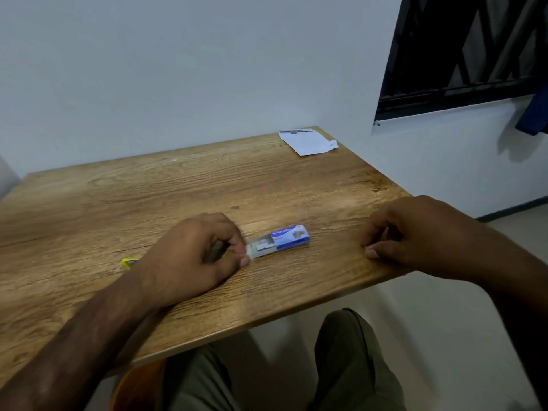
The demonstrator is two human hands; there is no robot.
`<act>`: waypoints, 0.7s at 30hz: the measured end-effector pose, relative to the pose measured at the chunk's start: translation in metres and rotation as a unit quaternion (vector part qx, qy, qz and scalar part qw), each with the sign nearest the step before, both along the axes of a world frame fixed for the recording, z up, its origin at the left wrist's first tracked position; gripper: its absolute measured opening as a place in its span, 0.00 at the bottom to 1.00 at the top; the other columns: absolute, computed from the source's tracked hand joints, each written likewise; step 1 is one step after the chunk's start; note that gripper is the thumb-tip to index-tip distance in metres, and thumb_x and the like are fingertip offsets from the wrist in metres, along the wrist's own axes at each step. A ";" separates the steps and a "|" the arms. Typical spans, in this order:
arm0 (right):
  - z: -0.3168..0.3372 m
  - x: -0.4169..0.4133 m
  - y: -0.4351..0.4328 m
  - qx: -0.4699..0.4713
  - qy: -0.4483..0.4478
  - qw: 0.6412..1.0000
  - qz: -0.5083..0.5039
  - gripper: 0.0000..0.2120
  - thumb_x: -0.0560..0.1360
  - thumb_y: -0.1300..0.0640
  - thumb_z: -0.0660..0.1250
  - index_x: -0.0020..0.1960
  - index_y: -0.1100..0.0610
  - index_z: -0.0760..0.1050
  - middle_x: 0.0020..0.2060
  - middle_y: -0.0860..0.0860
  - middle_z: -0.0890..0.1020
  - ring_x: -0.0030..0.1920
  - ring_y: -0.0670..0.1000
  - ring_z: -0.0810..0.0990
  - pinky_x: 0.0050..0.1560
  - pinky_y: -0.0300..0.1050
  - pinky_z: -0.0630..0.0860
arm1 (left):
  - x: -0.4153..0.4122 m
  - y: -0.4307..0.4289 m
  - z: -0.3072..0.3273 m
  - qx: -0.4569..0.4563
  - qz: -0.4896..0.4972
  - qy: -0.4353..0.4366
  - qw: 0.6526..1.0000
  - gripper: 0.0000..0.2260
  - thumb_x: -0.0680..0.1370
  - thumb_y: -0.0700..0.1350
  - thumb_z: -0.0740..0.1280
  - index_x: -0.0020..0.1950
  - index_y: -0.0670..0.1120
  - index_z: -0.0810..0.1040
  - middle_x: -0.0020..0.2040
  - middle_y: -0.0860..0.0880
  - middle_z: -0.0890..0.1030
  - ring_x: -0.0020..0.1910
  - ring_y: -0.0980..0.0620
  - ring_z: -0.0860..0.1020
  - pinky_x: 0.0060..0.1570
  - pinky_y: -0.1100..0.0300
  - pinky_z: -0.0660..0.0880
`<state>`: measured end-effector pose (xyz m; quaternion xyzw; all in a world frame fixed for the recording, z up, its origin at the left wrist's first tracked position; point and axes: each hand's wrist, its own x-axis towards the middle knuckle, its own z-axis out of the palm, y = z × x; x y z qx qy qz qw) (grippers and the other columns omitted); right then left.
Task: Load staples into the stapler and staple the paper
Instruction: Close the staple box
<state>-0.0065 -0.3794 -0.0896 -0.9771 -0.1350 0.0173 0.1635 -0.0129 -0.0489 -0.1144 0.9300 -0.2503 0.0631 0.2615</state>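
A small blue staple box (292, 237) lies mid-table, its white inner tray (258, 250) slid out to the left with grey staples showing. My left hand (192, 256) is curled over a stapler; only its yellow end (129, 262) and a dark part between my fingers show. The fingertips of that hand touch the tray's left end. My right hand (415, 235) rests near the table's right edge, thumb and forefinger pinched on a thin sliver that looks like a staple strip (366, 247). A folded white paper (308, 142) lies at the far right corner.
The wooden table (148, 188) stands against a white wall, its front edge running diagonally above my knees. A dark barred window (462, 54) is at the upper right, with blue cloth (533, 114) hanging beside it.
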 end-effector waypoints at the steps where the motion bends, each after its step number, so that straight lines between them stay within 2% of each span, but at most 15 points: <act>1: 0.002 0.000 0.001 0.004 -0.005 1.000 0.004 0.03 0.71 0.47 0.77 0.41 0.39 0.83 0.36 0.35 0.82 0.39 0.36 0.79 0.36 0.34 0.70 | 0.000 -0.002 0.000 -0.002 -0.003 0.000 1.000 0.02 0.74 0.47 0.76 0.43 0.52 0.84 0.47 0.57 0.84 0.50 0.58 0.81 0.54 0.51 0.78; 6: 0.018 0.013 0.041 0.055 -0.035 0.992 0.107 0.05 0.69 0.45 0.76 0.42 0.35 0.83 0.43 0.26 0.80 0.44 0.33 0.79 0.39 0.36 0.71 | 0.000 -0.003 0.002 0.003 0.004 0.004 1.000 0.02 0.74 0.46 0.75 0.44 0.49 0.84 0.47 0.53 0.84 0.50 0.54 0.81 0.54 0.50 0.76; 8: 0.024 0.022 0.068 0.065 -0.052 0.986 0.144 0.05 0.68 0.44 0.76 0.43 0.36 0.83 0.42 0.28 0.82 0.43 0.35 0.80 0.39 0.38 0.72 | -0.001 -0.001 0.001 0.007 0.007 0.008 1.000 0.02 0.75 0.47 0.75 0.45 0.49 0.84 0.47 0.53 0.84 0.50 0.54 0.81 0.55 0.50 0.76; 11: 0.026 0.036 0.103 0.016 -0.078 0.981 0.180 0.05 0.70 0.44 0.75 0.46 0.39 0.84 0.36 0.32 0.82 0.40 0.34 0.80 0.39 0.38 0.73 | -0.001 0.000 0.001 0.008 0.012 0.013 1.000 0.03 0.75 0.48 0.74 0.45 0.50 0.84 0.48 0.53 0.84 0.51 0.55 0.80 0.55 0.50 0.76; 14: 0.020 0.049 0.125 -0.008 -0.056 0.977 0.203 0.05 0.72 0.48 0.75 0.47 0.42 0.84 0.40 0.35 0.84 0.41 0.35 0.79 0.41 0.40 0.75 | -0.001 0.000 0.003 0.018 0.012 0.010 1.000 0.04 0.75 0.49 0.74 0.46 0.50 0.84 0.48 0.53 0.83 0.51 0.54 0.80 0.54 0.49 0.76; 17: 0.013 0.057 0.134 -0.040 -0.042 0.975 0.214 0.05 0.71 0.49 0.76 0.47 0.42 0.84 0.41 0.36 0.84 0.39 0.36 0.77 0.37 0.38 0.72 | -0.001 0.000 0.003 0.023 0.011 0.006 1.000 0.04 0.75 0.48 0.74 0.47 0.49 0.84 0.48 0.52 0.83 0.50 0.52 0.80 0.53 0.48 0.77; 21: 0.009 0.062 0.133 -0.043 0.001 0.978 0.206 0.06 0.70 0.48 0.77 0.47 0.42 0.84 0.39 0.35 0.83 0.40 0.38 0.78 0.42 0.44 0.78 | -0.002 0.000 0.002 0.026 0.014 0.004 1.000 0.04 0.76 0.48 0.74 0.47 0.49 0.84 0.48 0.51 0.83 0.51 0.51 0.79 0.52 0.48 0.77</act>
